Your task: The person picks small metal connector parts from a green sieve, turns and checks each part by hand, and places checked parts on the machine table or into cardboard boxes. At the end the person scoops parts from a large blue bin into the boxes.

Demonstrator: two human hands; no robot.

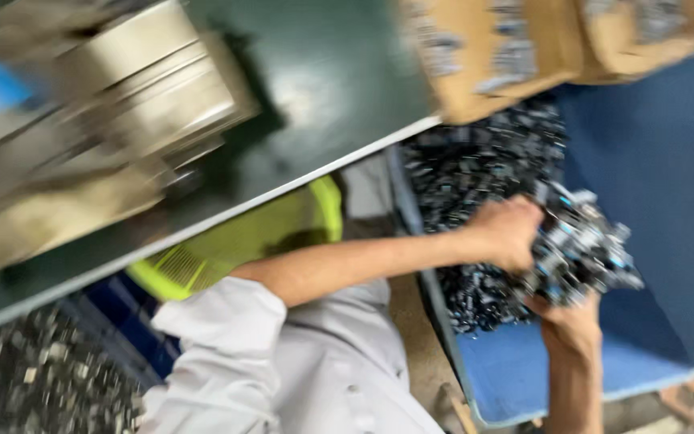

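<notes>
1. At the far left, one blurred metal machine [122, 104] with pale, stacked blocks sits on one dark green table [339, 72], whose pale edge runs diagonally across the view.
2. Below the table's lower left corner lies one heap of small dark and pale pieces [34, 386]; too blurred to count them.
3. One yellow-green slotted basket [234, 241] shows under the table edge, partly hidden by it.
4. One pale grey sleeve [226, 337] covers the upper arm that reaches to the right across the person's body.
5. The left hand [508, 233] is at the end of that arm, fingers curled over the top left side of one bundle of small dark metal parts [580, 253], clamped on it.
6. The bundle is held over one blue bin [652, 161], between the two hands; the separate parts in it cannot be counted.
7. The right hand [568, 325] comes up from below and cups the underside of the same bundle, closed against it.
8. Inside the bin, one loose pile of the same dark parts [475, 169] fills its left side; its right side shows bare blue.
9. Two brown cardboard boxes [483, 48] stand along the top, above the bin, side by side.
</notes>
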